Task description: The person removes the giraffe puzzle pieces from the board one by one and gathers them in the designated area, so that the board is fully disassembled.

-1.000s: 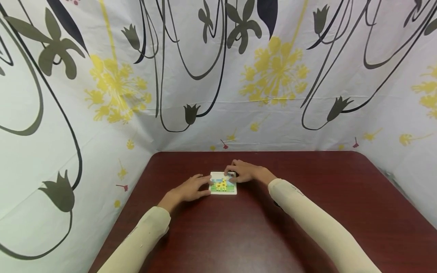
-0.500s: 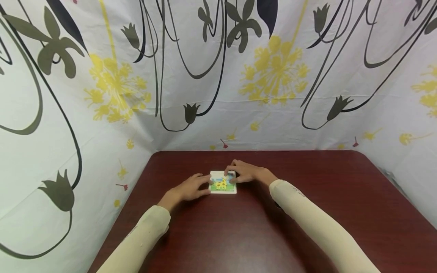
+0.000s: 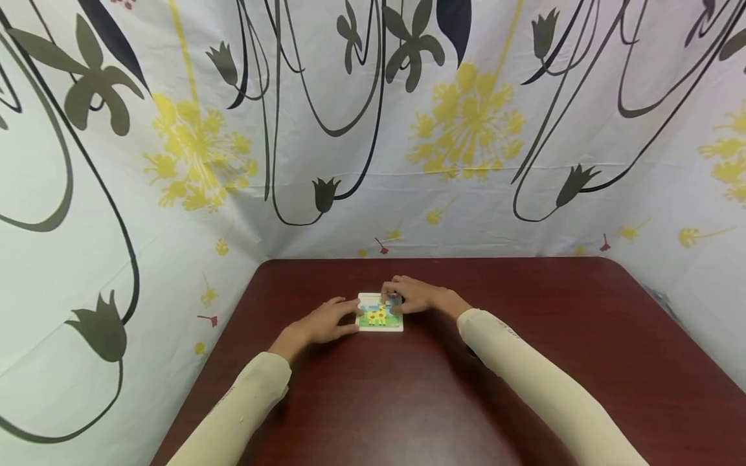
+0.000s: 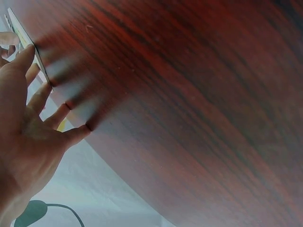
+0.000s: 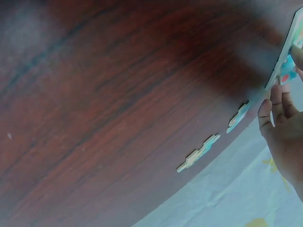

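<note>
Flowered sheeting [image 3: 355,158] beyond a red-brown table [image 3: 379,395], giraffe board [image 3: 379,317] atop.

right hand [image 5: 286,135] pinches blue piece [image 5: 288,66] at board [image 5: 297,32] | two pieces [image 5: 198,153] on table [image 5: 94,109]

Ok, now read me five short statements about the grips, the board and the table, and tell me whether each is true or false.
1. The board shows a yellow giraffe. True.

2. The left grip is at the board's left side. True.

3. The right grip is at the board's near left corner. False: it is at the far right part.

4. The table is white. False: it is dark reddish brown.

5. In the right wrist view, two loose pieces lie on the table. True.
</note>
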`<state>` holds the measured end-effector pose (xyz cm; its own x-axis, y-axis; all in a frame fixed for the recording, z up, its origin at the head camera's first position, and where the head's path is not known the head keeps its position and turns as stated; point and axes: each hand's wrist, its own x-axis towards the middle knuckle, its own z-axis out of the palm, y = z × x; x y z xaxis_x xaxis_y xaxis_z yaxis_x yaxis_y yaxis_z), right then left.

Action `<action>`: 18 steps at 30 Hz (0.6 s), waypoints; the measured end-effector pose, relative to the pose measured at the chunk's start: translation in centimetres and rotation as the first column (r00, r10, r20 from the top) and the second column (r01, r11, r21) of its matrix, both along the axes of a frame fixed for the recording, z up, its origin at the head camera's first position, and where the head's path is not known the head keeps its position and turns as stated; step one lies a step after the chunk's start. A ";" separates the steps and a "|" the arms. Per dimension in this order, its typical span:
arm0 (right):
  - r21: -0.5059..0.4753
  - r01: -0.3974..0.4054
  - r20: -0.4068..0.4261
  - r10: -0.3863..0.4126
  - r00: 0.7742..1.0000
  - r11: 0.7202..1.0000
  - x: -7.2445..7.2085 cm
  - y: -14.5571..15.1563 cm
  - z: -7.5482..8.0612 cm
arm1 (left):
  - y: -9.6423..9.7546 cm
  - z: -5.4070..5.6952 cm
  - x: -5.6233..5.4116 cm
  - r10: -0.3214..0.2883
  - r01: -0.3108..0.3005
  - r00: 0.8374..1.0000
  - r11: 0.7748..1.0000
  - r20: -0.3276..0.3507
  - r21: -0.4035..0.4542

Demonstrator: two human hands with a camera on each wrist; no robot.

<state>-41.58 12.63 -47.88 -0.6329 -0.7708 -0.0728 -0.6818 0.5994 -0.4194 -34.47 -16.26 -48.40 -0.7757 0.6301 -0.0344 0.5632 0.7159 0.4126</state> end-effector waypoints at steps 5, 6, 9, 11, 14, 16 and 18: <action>-0.052 0.004 0.011 -0.003 1.000 0.999 0.3 0.2 -0.1 | 0.0 -0.2 0.0 0.006 -0.006 1.000 1.000 0.003 0.000; -0.062 0.004 0.010 -0.003 1.000 0.998 0.3 0.2 -0.1 | 0.0 -0.2 0.0 0.008 -0.008 1.000 1.000 0.003 0.001; -0.099 -0.010 -0.009 0.009 1.000 0.995 0.4 0.3 -0.1 | 0.0 -0.3 0.0 0.015 -0.015 1.000 1.000 -0.001 -0.007; -0.135 -0.035 -0.039 0.030 0.999 0.990 0.4 0.4 -0.1 | 0.0 -0.3 0.0 0.020 -0.020 1.000 1.000 -0.003 -0.013; -0.180 -0.071 -0.092 0.055 0.994 0.981 0.3 0.5 -0.1 | 0.1 -0.2 0.0 0.027 -0.027 1.000 1.000 -0.001 -0.013; -0.199 -0.083 -0.114 0.061 0.992 0.977 0.3 0.6 -0.1 | 0.1 -0.1 0.0 0.032 -0.032 0.999 0.999 -0.001 -0.014; -0.210 -0.084 -0.111 0.062 0.992 0.974 0.3 0.7 -0.1 | 0.2 -0.1 0.0 0.034 -0.034 0.999 0.999 -0.001 -0.019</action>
